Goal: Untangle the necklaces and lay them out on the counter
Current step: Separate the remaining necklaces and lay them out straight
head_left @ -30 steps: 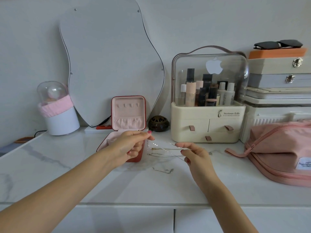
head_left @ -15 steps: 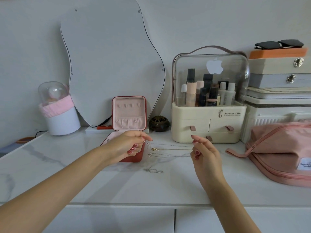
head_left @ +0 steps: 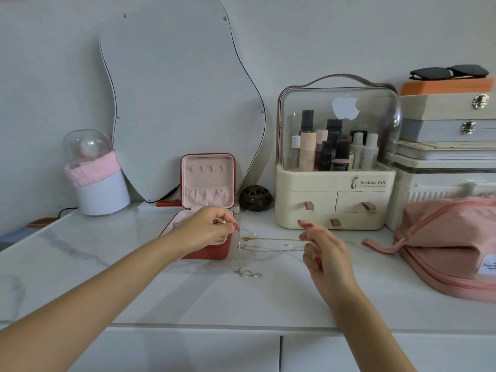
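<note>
The left hand (head_left: 208,228), reaching in from the near left, pinches a bunch of necklaces (head_left: 271,244) above the counter (head_left: 139,280), in front of the open red box (head_left: 206,205). One chain hangs straight down, its end coiled on the marble; others stretch rightward to the right hand (head_left: 323,251), fingers loosely spread, whose hold on them I cannot tell.

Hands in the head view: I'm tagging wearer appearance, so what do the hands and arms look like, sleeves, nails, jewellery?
Both forearms are bare up to the frame edge, with no sleeves showing. The left hand and right hand have dark red polished fingernails. No watch, bracelet or ring is visible on the wrists or fingers, though small details are hard to make out.
</note>
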